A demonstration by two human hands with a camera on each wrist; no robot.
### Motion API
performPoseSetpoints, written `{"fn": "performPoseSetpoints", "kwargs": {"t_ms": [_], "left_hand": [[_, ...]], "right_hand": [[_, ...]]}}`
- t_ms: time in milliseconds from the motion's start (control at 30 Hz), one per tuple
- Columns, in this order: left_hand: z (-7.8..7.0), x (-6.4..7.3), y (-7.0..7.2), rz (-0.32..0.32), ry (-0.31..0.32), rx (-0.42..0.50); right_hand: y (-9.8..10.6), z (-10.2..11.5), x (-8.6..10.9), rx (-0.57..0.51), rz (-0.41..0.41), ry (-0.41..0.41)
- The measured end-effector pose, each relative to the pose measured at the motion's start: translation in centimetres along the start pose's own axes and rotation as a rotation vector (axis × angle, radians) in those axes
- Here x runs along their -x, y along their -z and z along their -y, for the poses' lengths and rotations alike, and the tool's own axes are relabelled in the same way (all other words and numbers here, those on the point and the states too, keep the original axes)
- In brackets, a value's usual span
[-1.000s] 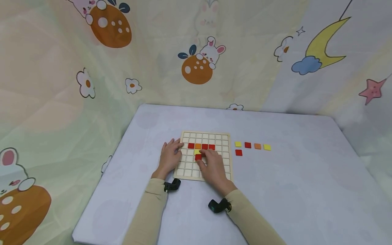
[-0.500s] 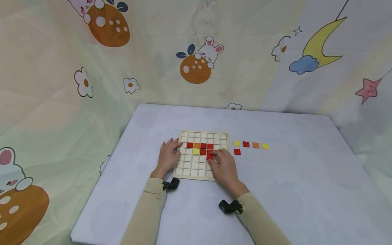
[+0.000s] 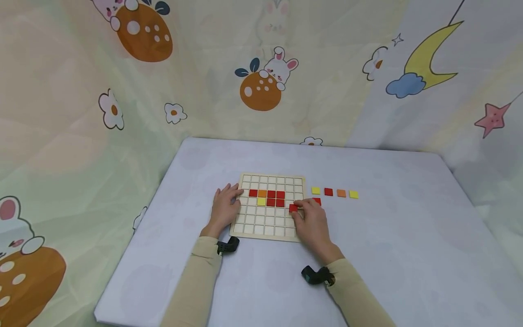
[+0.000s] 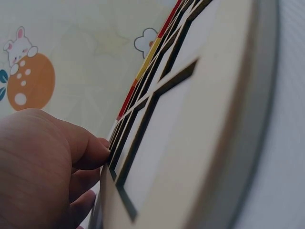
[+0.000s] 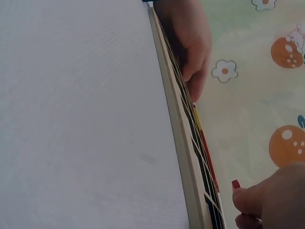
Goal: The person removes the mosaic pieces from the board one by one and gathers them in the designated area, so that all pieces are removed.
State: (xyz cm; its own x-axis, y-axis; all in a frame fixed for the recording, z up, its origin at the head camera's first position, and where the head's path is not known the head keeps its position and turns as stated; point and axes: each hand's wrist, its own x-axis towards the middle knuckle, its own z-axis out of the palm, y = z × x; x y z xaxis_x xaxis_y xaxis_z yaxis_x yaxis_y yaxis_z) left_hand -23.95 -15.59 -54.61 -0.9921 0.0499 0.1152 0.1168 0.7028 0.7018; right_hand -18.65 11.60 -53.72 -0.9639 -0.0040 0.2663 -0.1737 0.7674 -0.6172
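Observation:
A pale wooden board (image 3: 265,231) with a square grid lies on the table. Two rows of red, orange and yellow tiles sit near its middle, among them a yellow tile (image 3: 261,201) and an orange tile (image 3: 262,193). At the board's left edge rests my left hand (image 3: 224,210); its thumb touches the rim in the left wrist view. My right hand (image 3: 313,225) pinches a red tile (image 3: 293,208) between thumb and forefinger, over the right-hand columns. The right wrist view shows that red tile (image 5: 235,184) held above the board.
Right of the board are loose tiles: a yellow tile (image 3: 316,190), a red tile (image 3: 328,192), an orange tile (image 3: 341,193) and another yellow tile (image 3: 353,194). My right hand partly covers a further red tile (image 3: 317,200). A printed curtain (image 3: 327,91) hangs behind the table.
My right hand has moved rightward across the board with a red tile in its fingers. Two red tiles now show in the second row beside the yellow one. My left hand stays put.

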Motion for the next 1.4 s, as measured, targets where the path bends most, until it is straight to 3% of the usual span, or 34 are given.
{"fn": "performPoseSetpoints", "kwargs": {"t_ms": [200, 600, 1033, 1400], "left_hand": [[-0.1, 0.1, 0.1, 0.003, 0.000, 0.008], [-0.3, 0.1, 0.2, 0.005, -0.009, -0.003], [-0.1, 0.1, 0.1, -0.002, -0.008, -0.003], [-0.1, 0.0, 0.1, 0.006, -0.005, 0.002]], "right_hand": [[-0.1, -0.6, 0.0, -0.035, -0.006, -0.033], [0.6, -1.6, -0.1, -0.058, -0.072, -0.003], [1.9, -3.1, -0.6, 0.021, -0.120, -0.060], [3.2, -4.4, -0.8, 0.011, -0.112, -0.154]]}}
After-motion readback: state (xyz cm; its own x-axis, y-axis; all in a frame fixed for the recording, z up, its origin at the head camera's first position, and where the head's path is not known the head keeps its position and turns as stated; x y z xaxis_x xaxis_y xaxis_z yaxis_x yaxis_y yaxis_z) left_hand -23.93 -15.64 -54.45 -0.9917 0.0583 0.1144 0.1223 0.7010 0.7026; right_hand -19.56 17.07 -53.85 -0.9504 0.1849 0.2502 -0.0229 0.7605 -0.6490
